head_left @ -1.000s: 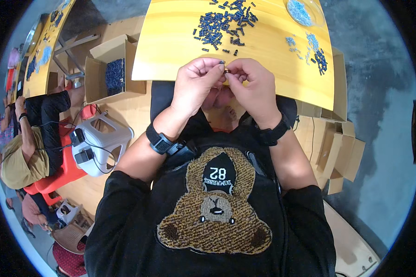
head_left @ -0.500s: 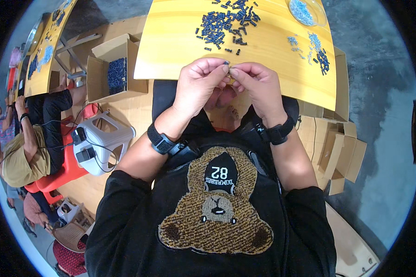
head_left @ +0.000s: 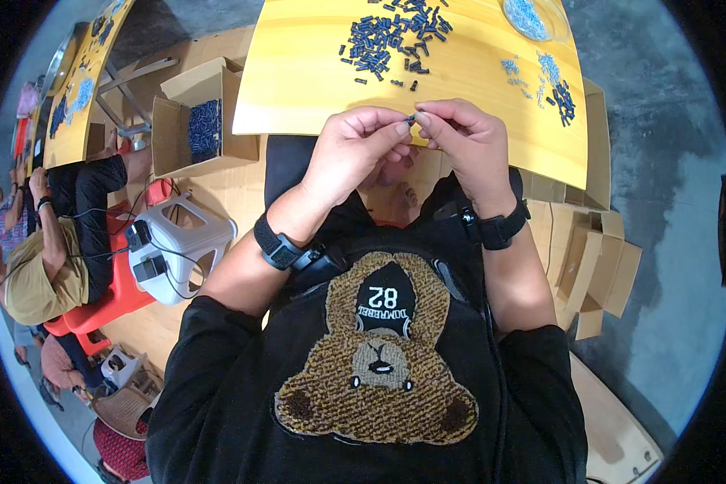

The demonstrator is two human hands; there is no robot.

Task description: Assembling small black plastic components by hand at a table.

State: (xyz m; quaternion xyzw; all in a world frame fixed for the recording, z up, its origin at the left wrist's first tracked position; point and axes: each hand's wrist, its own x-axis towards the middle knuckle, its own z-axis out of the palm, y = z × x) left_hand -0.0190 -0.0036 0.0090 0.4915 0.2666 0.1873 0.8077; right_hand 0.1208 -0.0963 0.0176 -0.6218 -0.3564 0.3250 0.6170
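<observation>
Over the near edge of the yellow table (head_left: pixel 298 89), my two hands meet at the fingertips. A small dark piece (head_left: pixel 410 119) sits between them, mostly covered. My left hand (head_left: pixel 355 149) pinches its left end between thumb and forefinger, other fingers curled. The thumb and fingers of my right hand (head_left: pixel 469 145) close on its right end. Ahead of my hands lies a loose pile of small dark tube-shaped parts (head_left: pixel 375 44). To the right are small pale blue and clear pieces (head_left: pixel 548 68), beside a smaller cluster of dark parts (head_left: pixel 562 105).
A clear round dish (head_left: pixel 558 31) of pale blue bits stands at the far right. Left of the table is a cardboard box (head_left: pixel 173 137) of dark parts, near a white stool (head_left: pixel 181 250). Another person (head_left: pixel 44 274) sits at a second table. Open cartons (head_left: pixel 597 266) lie right.
Both hands have shifted right, the right one more, so the fingertips are slightly farther apart. More of the dark piece shows between them.
</observation>
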